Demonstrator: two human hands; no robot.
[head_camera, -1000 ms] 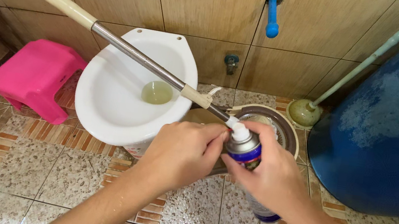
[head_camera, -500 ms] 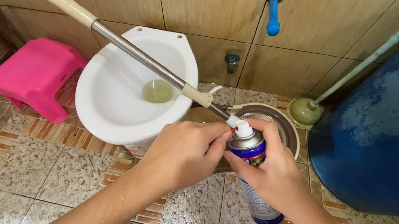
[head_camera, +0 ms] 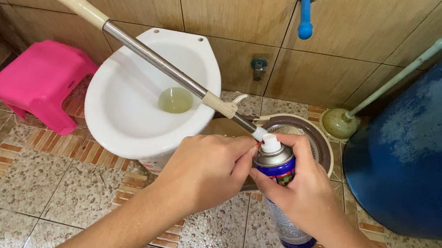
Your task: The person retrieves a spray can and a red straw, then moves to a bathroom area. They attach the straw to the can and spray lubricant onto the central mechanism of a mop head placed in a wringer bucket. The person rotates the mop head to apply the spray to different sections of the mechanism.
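Head view centres on a blue and silver aerosol spray can with a white nozzle [head_camera: 278, 174], tilted just right of middle. Right hand [head_camera: 303, 191] is wrapped around its body; left hand [head_camera: 206, 170] closes in beside it, fingertips pinching at the nozzle. Touching that nozzle is the tip of a long metal pole with a cream handle [head_camera: 145, 54], running from the upper left across a white toilet bowl [head_camera: 120, 111]. A pink plastic stool [head_camera: 41, 83] sits at left, a large blue barrel [head_camera: 429, 140] at right.

Your left hand [head_camera: 204, 170] and right hand [head_camera: 303, 194] are bare, with no gloves, rings or watch, your nails are cut short, and both forearms are uncovered, with no sleeve showing anywhere in view.
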